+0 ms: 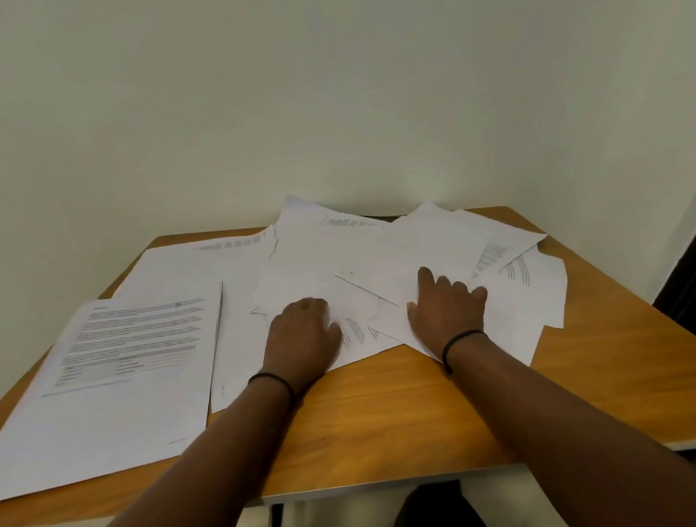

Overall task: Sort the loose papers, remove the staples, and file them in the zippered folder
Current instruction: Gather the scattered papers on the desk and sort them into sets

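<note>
- Two bare forearms reach forward from the bottom edge over the wooden surface point(408, 414), each with a thin black band at the wrist.
- A printed document point(112, 359) lies nearest on the left side, face up, with lines of text and a grey table; it overlaps other white sheets beneath it.
- The left hand point(301, 333) rests on the loose papers point(363, 270) near the middle of the surface; its fingers are bent downward onto a sheet, and whether they pinch it cannot be told.
- The right hand point(449, 308) lies just beside it to the right, flat on the same pile, fingers straight and slightly spread, pressing down on a blank sheet.
- The loose papers spread from between the hands back to the far edge, lying at many angles and overlapping; several show blocks of printed text, others are blank.
- One long sheet point(200, 268) stretches along the far left side, with a strip of print at its far end.
- A plain pale wall point(328, 93) rises right behind the surface.
- A narrow dark strip shows among the papers at the far edge; what it is cannot be told.
</note>
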Demonstrator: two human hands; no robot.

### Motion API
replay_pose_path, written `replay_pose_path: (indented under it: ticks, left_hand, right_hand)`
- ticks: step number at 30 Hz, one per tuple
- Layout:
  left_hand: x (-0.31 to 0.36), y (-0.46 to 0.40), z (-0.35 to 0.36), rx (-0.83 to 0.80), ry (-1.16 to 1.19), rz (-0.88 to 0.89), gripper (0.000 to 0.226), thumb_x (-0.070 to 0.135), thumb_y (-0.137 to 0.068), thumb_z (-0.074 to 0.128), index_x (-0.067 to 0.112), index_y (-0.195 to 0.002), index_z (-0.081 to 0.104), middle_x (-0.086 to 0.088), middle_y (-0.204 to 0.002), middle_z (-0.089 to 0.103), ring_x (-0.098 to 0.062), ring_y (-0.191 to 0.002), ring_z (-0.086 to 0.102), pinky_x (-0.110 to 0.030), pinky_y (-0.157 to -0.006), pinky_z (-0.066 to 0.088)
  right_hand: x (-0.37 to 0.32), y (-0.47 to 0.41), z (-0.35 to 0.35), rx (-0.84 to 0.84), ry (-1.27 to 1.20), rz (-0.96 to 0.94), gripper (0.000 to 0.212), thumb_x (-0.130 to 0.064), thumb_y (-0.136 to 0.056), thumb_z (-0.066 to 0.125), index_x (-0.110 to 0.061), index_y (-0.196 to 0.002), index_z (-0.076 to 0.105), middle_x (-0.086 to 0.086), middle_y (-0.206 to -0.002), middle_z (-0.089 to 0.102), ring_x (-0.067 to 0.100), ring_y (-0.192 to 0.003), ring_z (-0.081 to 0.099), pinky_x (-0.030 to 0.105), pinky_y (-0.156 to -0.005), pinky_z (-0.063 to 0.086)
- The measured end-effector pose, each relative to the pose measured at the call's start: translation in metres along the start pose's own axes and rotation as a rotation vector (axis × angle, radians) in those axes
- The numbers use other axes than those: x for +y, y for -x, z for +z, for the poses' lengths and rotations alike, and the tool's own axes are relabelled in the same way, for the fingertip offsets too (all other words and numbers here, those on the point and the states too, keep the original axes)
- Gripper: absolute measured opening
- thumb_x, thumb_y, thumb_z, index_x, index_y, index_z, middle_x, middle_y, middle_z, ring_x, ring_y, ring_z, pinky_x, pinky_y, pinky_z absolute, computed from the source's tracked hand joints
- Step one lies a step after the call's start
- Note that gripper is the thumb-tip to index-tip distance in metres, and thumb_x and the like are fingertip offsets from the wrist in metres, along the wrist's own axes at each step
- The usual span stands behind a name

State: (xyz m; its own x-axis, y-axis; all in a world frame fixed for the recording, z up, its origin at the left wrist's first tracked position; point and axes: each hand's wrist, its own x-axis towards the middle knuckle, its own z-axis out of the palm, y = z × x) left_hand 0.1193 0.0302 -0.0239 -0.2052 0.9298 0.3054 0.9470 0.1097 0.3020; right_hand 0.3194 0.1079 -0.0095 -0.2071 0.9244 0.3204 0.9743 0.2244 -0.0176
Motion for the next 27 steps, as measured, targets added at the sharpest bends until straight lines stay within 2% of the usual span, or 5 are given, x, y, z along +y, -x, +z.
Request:
replay_pose_path:
  ticks: [8, 12, 16, 22, 27]
  left_hand:
    - [0.001, 0.003, -0.002, 0.016, 0.035, -0.010, 0.036, 0.034, -0.097, 0.052, 0.012, -0.125, 0.058, -0.005, -0.127, 0.062, -0.023, -0.117, 0.054, -0.036, -0.098, 0.042]
    - [0.001, 0.004, -0.003, 0.035, 0.034, -0.005, 0.037, 0.035, -0.097, 0.051, 0.013, -0.126, 0.057, -0.005, -0.127, 0.062, -0.023, -0.117, 0.054, -0.034, -0.098, 0.042]
    - [0.000, 0.004, -0.003, 0.032, 0.023, -0.008, 0.036, 0.036, -0.097, 0.051, 0.013, -0.124, 0.057, -0.005, -0.123, 0.063, -0.023, -0.113, 0.054, -0.035, -0.096, 0.043]
    - [-0.001, 0.003, -0.001, 0.059, 0.022, -0.012, 0.043, 0.039, -0.097, 0.051, 0.014, -0.132, 0.051, -0.005, -0.128, 0.060, -0.022, -0.117, 0.053, -0.033, -0.098, 0.040]
    - [-0.002, 0.003, -0.003, 0.253, 0.263, -0.013, 0.060, 0.050, -0.095, 0.052, 0.010, -0.140, 0.049, -0.010, -0.137, 0.058, -0.027, -0.126, 0.053, -0.037, -0.103, 0.042]
  right_hand:
    - [-0.007, -0.018, -0.002, -0.254, -0.076, -0.036, 0.103, -0.081, -0.083, 0.042, -0.023, -0.157, 0.000, 0.020, -0.164, 0.000, 0.046, -0.149, 0.004, 0.066, -0.114, 0.010]
    - [-0.017, -0.022, 0.001, -0.231, -0.099, -0.055, 0.087, -0.066, -0.090, 0.047, -0.025, -0.154, 0.005, 0.017, -0.156, 0.028, 0.043, -0.142, 0.027, 0.060, -0.108, 0.028]
    - [-0.020, -0.018, 0.003, -0.017, 0.005, -0.112, 0.058, -0.040, -0.096, 0.046, -0.020, -0.147, 0.026, 0.008, -0.117, 0.058, 0.030, -0.107, 0.056, 0.043, -0.088, 0.041]
    - [-0.006, -0.015, 0.001, 0.214, 0.001, -0.198, 0.027, -0.006, -0.093, 0.049, -0.017, -0.113, 0.063, 0.003, -0.084, 0.069, 0.026, -0.075, 0.065, 0.034, -0.075, 0.036]
    - [-0.007, -0.022, -0.030, 0.613, -0.288, -0.401, 0.022, 0.000, -0.079, 0.075, -0.010, -0.098, 0.078, 0.009, -0.074, 0.074, 0.030, -0.060, 0.069, 0.038, -0.064, 0.056]
